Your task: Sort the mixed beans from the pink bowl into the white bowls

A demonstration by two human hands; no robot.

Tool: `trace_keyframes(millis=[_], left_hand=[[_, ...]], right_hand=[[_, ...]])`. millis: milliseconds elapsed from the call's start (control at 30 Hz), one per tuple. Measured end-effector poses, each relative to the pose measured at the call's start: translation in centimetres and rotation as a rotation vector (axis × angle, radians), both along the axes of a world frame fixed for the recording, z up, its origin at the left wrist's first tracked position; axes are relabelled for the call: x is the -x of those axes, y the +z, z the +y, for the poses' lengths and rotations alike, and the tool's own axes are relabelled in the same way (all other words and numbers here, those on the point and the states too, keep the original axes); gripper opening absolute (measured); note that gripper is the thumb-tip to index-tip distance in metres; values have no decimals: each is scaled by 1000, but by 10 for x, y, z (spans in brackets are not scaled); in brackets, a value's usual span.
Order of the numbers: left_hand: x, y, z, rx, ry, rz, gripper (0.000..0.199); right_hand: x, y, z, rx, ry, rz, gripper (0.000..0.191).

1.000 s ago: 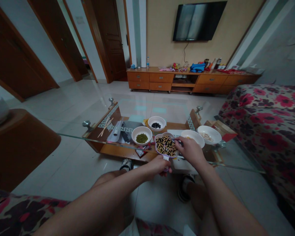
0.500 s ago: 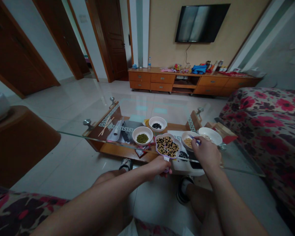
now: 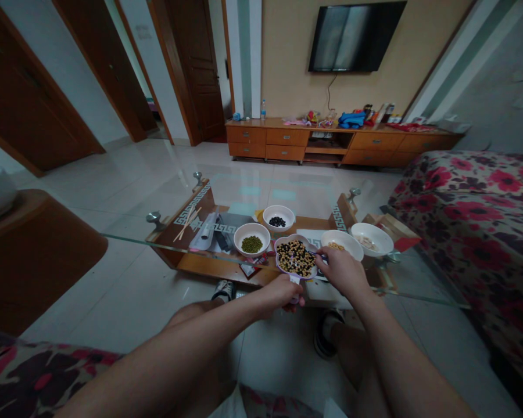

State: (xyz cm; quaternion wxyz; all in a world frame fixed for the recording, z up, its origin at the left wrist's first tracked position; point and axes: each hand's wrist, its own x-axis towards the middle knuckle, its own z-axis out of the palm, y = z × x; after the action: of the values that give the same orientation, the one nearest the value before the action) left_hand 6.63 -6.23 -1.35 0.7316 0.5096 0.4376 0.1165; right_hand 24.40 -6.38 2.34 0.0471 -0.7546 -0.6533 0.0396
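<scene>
Scene: A seated person works over a low living-room desk (image 3: 192,216) with a glass top, under dim light.

Dish: A flower-shaped dish (image 3: 295,259) with a lilac rim sits heaped with a mix of black and yellow beans, just above the near glass edge of the desk, between the two hands. Whether it rests on the glass or is lifted slightly, the view does not settle.

Left hand: The left hand (image 3: 282,293) closes around the short pale handle (image 3: 294,281) of the dish, a firm grip at its near side.

Right hand: The right hand (image 3: 342,271) hangs at the dish's right rim, its grip pressed together and pinching a thin stick (image 3: 319,253) that points toward the beans.

Bowls: Four white bowls stand around the dish: green mung beans (image 3: 251,244) and black beans (image 3: 278,220) to the far left, yellow beans (image 3: 340,244) just right, pale flakes (image 3: 372,239) beyond them.

Beyond: A wooden sideboard (image 3: 340,142) lines the far wall beneath a wall-mounted television (image 3: 353,36) — a floral sofa (image 3: 475,220) on the right.
</scene>
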Motion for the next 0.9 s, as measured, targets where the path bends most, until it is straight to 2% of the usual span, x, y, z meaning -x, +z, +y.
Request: trace_keyframes(millis=[267, 567, 900], left_hand=[[-1, -5, 1, 2, -7, -15, 16], [-1, 1, 0, -4, -2, 4, 12], [-1, -4, 1, -2, -1, 3, 11]], right_hand=[[4, -3, 1, 10, 28, -44, 32], [7, -5, 4, 47, 26, -62, 33], [6, -12, 8, 32, 48, -48, 34]])
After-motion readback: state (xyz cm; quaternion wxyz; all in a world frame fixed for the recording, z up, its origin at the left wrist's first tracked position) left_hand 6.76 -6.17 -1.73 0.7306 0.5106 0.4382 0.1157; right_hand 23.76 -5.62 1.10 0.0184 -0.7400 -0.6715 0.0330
